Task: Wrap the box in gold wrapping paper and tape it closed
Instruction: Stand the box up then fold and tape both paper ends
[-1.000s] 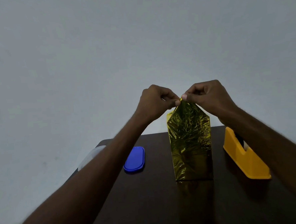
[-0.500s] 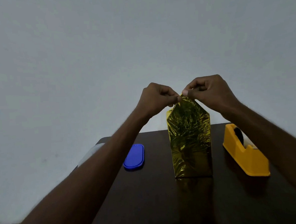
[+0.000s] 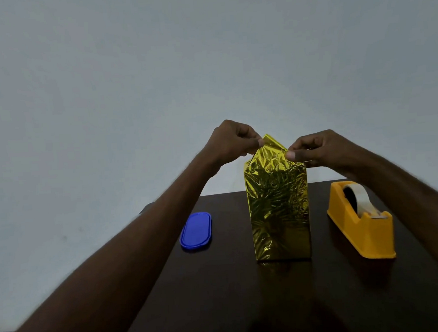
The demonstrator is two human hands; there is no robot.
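A tall box wrapped in crinkled gold wrapping paper stands upright in the middle of the dark table. Its paper rises to a folded peak at the top. My left hand pinches the peak's left edge between thumb and fingers. My right hand pinches the paper lower down, at the top right slope. An orange tape dispenser with a roll of clear tape sits to the right of the box, untouched.
A blue oval lid lies flat on the table to the left of the box. A plain grey wall fills the background behind the table's far edge.
My hands have drawn apart: the right hand slid down the right slope of the paper peak while the left stayed near the tip. The view also shifted slightly.
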